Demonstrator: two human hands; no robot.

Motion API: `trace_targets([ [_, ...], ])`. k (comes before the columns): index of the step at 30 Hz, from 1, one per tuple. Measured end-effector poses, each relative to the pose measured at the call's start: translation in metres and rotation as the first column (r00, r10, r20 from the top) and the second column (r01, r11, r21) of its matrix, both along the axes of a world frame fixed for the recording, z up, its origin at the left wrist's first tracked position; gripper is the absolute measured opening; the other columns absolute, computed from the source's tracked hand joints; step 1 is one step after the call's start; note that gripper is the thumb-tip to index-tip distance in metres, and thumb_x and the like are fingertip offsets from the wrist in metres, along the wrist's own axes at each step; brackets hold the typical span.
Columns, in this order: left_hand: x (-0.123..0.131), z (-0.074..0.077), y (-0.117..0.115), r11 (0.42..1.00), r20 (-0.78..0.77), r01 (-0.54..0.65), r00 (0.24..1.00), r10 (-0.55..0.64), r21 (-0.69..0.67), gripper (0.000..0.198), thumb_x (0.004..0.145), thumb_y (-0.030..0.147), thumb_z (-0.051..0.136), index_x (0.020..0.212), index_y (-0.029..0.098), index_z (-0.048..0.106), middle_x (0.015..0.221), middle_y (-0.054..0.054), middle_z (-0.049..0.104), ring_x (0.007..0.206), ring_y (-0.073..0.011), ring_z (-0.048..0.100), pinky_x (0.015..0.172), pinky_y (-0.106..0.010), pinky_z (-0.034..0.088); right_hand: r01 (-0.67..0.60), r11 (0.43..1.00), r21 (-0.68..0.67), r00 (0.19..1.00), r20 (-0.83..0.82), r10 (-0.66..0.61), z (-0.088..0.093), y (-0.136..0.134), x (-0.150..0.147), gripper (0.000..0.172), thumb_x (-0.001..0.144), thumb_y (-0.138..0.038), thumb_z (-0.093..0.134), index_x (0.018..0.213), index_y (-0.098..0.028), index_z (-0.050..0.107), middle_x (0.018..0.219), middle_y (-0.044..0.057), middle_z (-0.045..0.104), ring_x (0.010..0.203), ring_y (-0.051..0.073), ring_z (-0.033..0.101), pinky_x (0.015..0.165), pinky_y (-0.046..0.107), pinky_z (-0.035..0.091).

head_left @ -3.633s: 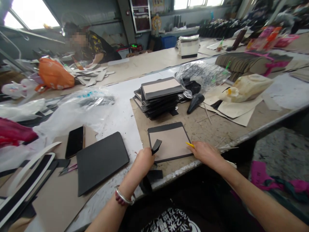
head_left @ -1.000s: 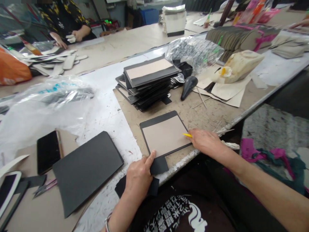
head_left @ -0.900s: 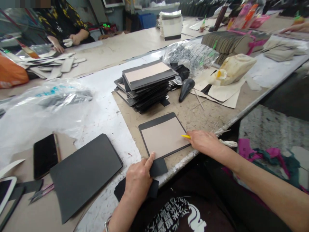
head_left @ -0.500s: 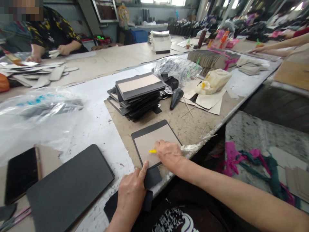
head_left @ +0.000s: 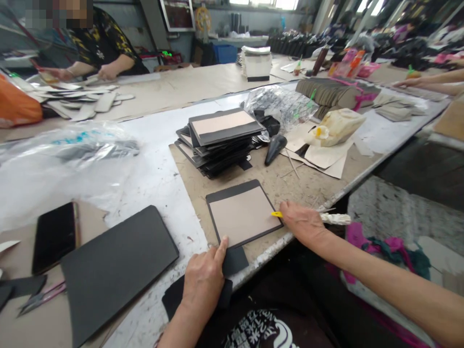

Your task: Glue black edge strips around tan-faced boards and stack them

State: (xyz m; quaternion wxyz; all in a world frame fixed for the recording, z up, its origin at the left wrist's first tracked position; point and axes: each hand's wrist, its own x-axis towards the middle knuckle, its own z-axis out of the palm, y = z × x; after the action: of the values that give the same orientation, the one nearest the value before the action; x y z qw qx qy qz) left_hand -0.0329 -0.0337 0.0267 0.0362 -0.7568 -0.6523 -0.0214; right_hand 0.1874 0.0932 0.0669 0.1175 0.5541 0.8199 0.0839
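The workshop runs back to a grey wall and cluttered benches; another person works at the worker's eleven o'clock. The long table before us is part white paper, part scuffed brown board — its near rim crusted pale. A stack of dark panels sits at twelve, a bare dark panel at ten; nearer at twelve, a beige-faced panel lies flat on the board. At that panel's seven, the left hand sets one fingertip on its corner — whether the folded fingers hold anything, I can't tell. At its three, the right hand grips a yellow-tipped tool.
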Motion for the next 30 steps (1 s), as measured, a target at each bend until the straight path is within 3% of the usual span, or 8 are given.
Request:
trace_targets([
  [4,-0.004,-0.002,-0.007,0.998,0.1,0.015,0.995,-0.021,0.064,0.062,0.066,-0.004,0.043,0.125,0.015,0.047,0.074,-0.003,0.061,0.065,-0.0185,0.057,0.061,-0.03,0.046,0.026,0.987,0.156,0.957,-0.291,0.021,0.046,-0.007,0.01,0.024,0.09,-0.028,0.033,0.082,-0.016,0.052,0.077,0.01,0.059,0.072,0.022,0.058,0.063,0.029,0.04],
  [6,-0.008,-0.002,-0.013,0.993,0.205,0.017,0.978,-0.041,0.119,0.057,0.067,-0.003,0.043,0.121,0.013,0.05,0.075,-0.004,0.061,0.067,-0.0195,0.056,0.063,-0.032,0.047,0.031,0.985,0.169,0.841,-0.537,0.065,0.068,-0.012,0.008,0.03,0.091,-0.036,0.028,0.079,-0.02,0.05,0.077,0.008,0.058,0.075,0.021,0.056,0.07,0.03,0.041],
  [9,-0.014,0.0,-0.021,0.983,0.32,0.035,0.943,-0.092,0.18,0.044,0.072,0.0,0.043,0.112,0.012,0.055,0.076,-0.007,0.059,0.07,-0.0211,0.054,0.063,-0.034,0.047,0.008,0.999,0.039,0.623,-0.782,0.025,0.083,-0.02,-0.008,0.037,0.09,-0.049,0.026,0.078,-0.023,0.05,0.073,0.004,0.055,0.068,0.018,0.054,0.066,0.029,0.043],
  [12,-0.017,0.001,-0.025,0.974,0.369,0.084,0.916,-0.158,0.209,0.037,0.077,0.002,0.041,0.109,0.01,0.057,0.087,-0.011,0.06,0.079,-0.0232,0.053,0.07,-0.037,0.048,-0.062,0.98,-0.187,0.372,-0.916,-0.152,0.072,-0.029,-0.031,0.04,0.088,-0.055,0.031,0.077,-0.022,0.05,0.062,0.0,0.05,0.051,0.013,0.05,0.052,0.026,0.043],
  [15,-0.018,0.001,-0.025,0.964,0.394,0.129,0.894,-0.215,0.232,0.039,0.078,0.0,0.039,0.112,0.008,0.055,0.108,-0.014,0.059,0.099,-0.0254,0.05,0.084,-0.04,0.047,-0.124,0.927,-0.353,0.112,-0.934,-0.34,0.048,-0.037,-0.052,0.035,0.086,-0.053,0.043,0.079,-0.019,0.05,0.064,-0.001,0.053,0.049,0.011,0.052,0.049,0.024,0.046],
  [18,-0.017,-0.002,-0.023,0.96,0.409,0.144,0.882,-0.234,0.24,0.04,0.078,-0.001,0.039,0.114,0.007,0.054,0.113,-0.013,0.059,0.105,-0.0251,0.047,0.088,-0.041,0.046,-0.142,0.897,-0.419,-0.01,-0.905,-0.425,0.026,-0.043,-0.063,0.03,0.082,-0.048,0.053,0.081,-0.018,0.05,0.07,-0.001,0.057,0.05,0.01,0.054,0.05,0.023,0.048],
  [22,-0.017,-0.005,-0.022,0.954,0.425,0.138,0.872,-0.244,0.264,0.042,0.078,-0.002,0.037,0.114,0.007,0.055,0.113,-0.012,0.06,0.101,-0.0248,0.049,0.086,-0.04,0.048,-0.146,0.9,-0.411,-0.034,-0.907,-0.42,0.01,-0.048,-0.066,0.027,0.083,-0.045,0.054,0.082,-0.018,0.049,0.066,-0.002,0.058,0.05,0.01,0.055,0.052,0.023,0.047],
  [30,-0.017,-0.005,-0.023,0.949,0.432,0.137,0.866,-0.253,0.283,0.037,0.079,0.0,0.041,0.112,0.005,0.056,0.111,-0.013,0.061,0.098,-0.0255,0.051,0.084,-0.041,0.049,0.062,0.951,-0.304,0.141,-0.94,-0.31,0.014,-0.044,-0.049,0.027,0.081,-0.046,0.054,0.079,-0.019,0.052,0.052,-0.003,0.056,0.046,0.013,0.056,0.048,0.023,0.045],
])
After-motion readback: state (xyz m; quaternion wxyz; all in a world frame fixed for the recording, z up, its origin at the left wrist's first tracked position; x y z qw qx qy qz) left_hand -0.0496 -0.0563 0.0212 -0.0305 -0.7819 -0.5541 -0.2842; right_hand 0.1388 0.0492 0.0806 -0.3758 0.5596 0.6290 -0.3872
